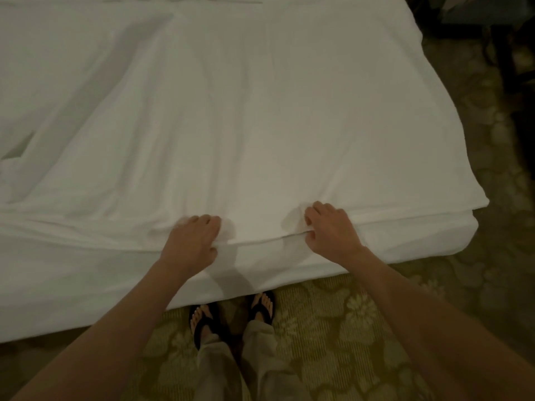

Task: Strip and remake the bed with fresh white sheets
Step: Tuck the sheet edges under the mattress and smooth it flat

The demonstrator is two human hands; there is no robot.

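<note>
A white sheet is spread over the bed and lies fairly flat, with soft creases toward the left. Its near hem runs along the bed's front edge, above the white-covered mattress side. My left hand grips that hem with fingers on top and thumb under the fold. My right hand pinches the same hem a little to the right, fingers curled over the cloth. Between the two hands the hem is pulled into a straight line.
Patterned floral carpet covers the floor in front of and to the right of the bed. My feet in black sandals stand at the bed's edge. Dark furniture sits at the far right.
</note>
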